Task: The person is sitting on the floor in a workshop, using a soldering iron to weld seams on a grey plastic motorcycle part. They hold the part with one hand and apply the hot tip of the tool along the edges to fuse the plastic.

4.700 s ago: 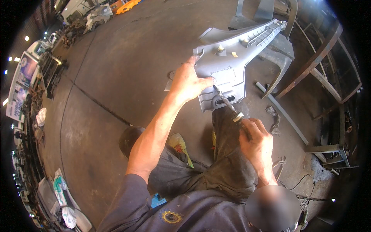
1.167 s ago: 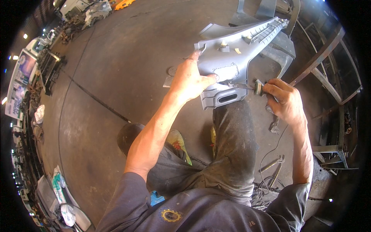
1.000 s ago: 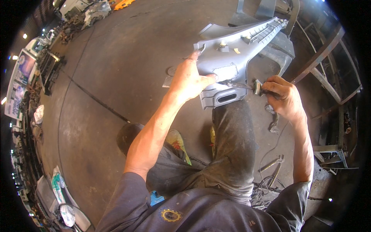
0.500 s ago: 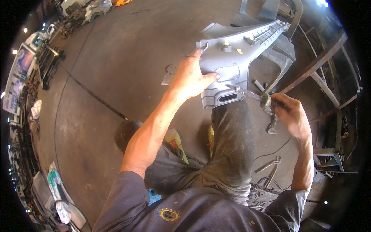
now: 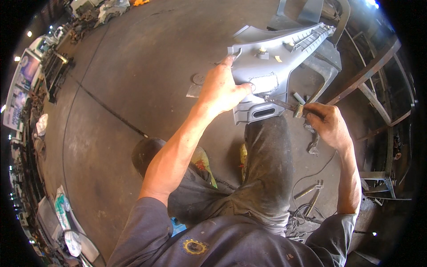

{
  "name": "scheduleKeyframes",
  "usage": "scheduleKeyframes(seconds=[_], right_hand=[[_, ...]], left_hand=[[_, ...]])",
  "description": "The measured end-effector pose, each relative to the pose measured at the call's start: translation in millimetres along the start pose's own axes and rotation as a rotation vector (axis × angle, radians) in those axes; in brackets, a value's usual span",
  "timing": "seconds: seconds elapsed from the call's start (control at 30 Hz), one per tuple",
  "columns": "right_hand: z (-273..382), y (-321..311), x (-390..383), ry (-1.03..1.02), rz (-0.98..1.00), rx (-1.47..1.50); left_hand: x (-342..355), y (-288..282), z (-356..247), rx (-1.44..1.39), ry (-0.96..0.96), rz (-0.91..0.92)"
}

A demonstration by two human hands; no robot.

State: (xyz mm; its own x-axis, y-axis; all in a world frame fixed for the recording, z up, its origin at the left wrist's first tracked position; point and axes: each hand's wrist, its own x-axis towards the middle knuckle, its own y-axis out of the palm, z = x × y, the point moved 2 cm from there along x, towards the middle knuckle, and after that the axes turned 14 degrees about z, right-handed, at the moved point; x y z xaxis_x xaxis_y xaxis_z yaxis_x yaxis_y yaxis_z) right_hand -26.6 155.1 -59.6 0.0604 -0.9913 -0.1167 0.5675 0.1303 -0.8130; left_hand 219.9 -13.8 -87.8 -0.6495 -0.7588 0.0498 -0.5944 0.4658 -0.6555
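A grey moulded plastic panel [image 5: 267, 64] rests partly over my right knee, its long ribbed end reaching away to the far right. My left hand [image 5: 222, 91] grips its left edge, thumb pressed on the front face and fingers round the side. Beside that thumb, a rectangular patch [image 5: 265, 83] has a rough, melted-looking outline. In my right hand [image 5: 328, 122] is a soldering iron [image 5: 281, 103] with a metal shaft. Its tip is at the panel face below the patch, above the oval slot [image 5: 264, 113]; whether it touches I cannot tell.
Behind the panel stands a grey plastic chair [image 5: 327, 66]. A rusty metal frame [image 5: 364, 75] rises at the right. Pliers-like tongs [image 5: 313, 196] and coiled cable [image 5: 304, 216] lie on the floor by my right leg. Scrap parts line the left side.
My right hand has moved slightly left, and the iron's tip has shifted a little right along the panel. The panel has shifted slightly right; my left hand keeps its grip.
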Motion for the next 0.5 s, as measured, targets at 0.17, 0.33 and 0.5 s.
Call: scheduleKeyframes(seconds=[0.17,0.33,0.5], right_hand=[[-0.8,0.3,-2.2,-0.013,-0.001,-0.035],[1.8,-2.3,-5.8,0.012,0.003,-0.003],[4.8,1.0,-0.9,0.015,-0.014,-0.048]], left_hand=[[-0.1,0.8,0.2,-0.019,0.008,0.004],[0.6,1.4,2.5,-0.036,0.023,-0.011],[0.1,1.5,0.6,-0.008,0.029,-0.027]])
